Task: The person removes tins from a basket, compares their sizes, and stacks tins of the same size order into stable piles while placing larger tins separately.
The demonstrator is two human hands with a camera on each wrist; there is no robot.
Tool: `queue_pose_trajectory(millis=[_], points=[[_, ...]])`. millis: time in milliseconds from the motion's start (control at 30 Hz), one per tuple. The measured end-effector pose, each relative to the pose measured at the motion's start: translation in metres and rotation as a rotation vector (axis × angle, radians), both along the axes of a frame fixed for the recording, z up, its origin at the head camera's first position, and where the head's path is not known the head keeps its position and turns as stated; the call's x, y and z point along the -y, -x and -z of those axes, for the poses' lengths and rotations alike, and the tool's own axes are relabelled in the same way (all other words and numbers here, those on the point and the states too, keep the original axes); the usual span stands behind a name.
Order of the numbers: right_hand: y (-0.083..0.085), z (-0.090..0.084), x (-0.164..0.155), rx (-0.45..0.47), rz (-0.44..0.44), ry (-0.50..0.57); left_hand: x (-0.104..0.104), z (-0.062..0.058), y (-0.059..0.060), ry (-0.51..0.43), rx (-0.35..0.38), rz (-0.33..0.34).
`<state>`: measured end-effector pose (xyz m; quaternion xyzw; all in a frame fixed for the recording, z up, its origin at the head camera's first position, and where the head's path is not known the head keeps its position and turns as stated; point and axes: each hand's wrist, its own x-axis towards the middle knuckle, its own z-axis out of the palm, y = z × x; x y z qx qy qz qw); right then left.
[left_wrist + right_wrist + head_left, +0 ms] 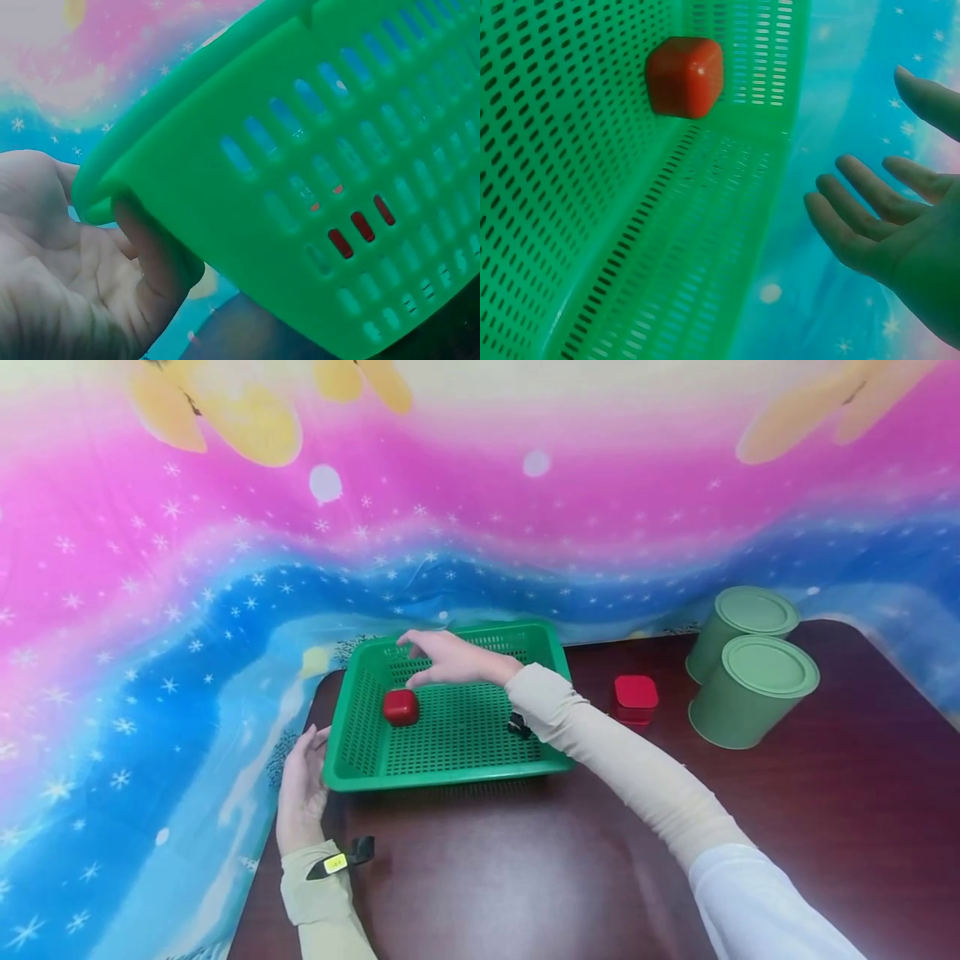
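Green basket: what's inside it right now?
One red cube lies on the green basket floor, left of middle. The right hand hovers above it, empty. The sleeve covers the right corner.

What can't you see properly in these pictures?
- Head view: a small black thing in the green basket, half hidden by the right sleeve.
- Left wrist view: the red cube, only slivers through the basket slots.
- Right wrist view: right hand, thumb cut off by the edge.

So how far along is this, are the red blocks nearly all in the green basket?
One red block already sits in the green basket. The right hand hovers open above it, holding nothing; the left hand touches the basket's corner. A second red block lies outside on the table.
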<state>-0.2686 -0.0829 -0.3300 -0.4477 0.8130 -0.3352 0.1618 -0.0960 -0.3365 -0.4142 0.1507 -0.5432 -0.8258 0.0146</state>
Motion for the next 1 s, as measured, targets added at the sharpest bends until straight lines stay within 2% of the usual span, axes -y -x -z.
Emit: queue_pose_trajectory(millis=[167,267,533,667,833,1000], points=[[0.002,0.01,0.011,0.01,-0.002,-0.034,0.0,0.002,0.0,-0.112,-0.019,-0.017],[0.001,0.017,0.017,-0.001,-0.014,-0.073,0.0,0.002,0.001,-0.146,-0.014,-0.023],[0.001,0.045,0.035,-0.055,-0.051,-0.198,-0.002,0.001,0.004,-0.085,0.045,-0.03],[0.002,0.057,0.045,-0.095,-0.08,-0.248,-0.003,0.002,0.007,-0.09,0.071,-0.029],[0.001,0.066,0.055,-0.1,-0.079,-0.304,-0.002,0.006,0.008,-0.14,0.008,0.014],[0.004,0.069,0.062,-0.088,-0.07,-0.332,-0.002,0.005,0.007,-0.24,-0.053,0.039]])
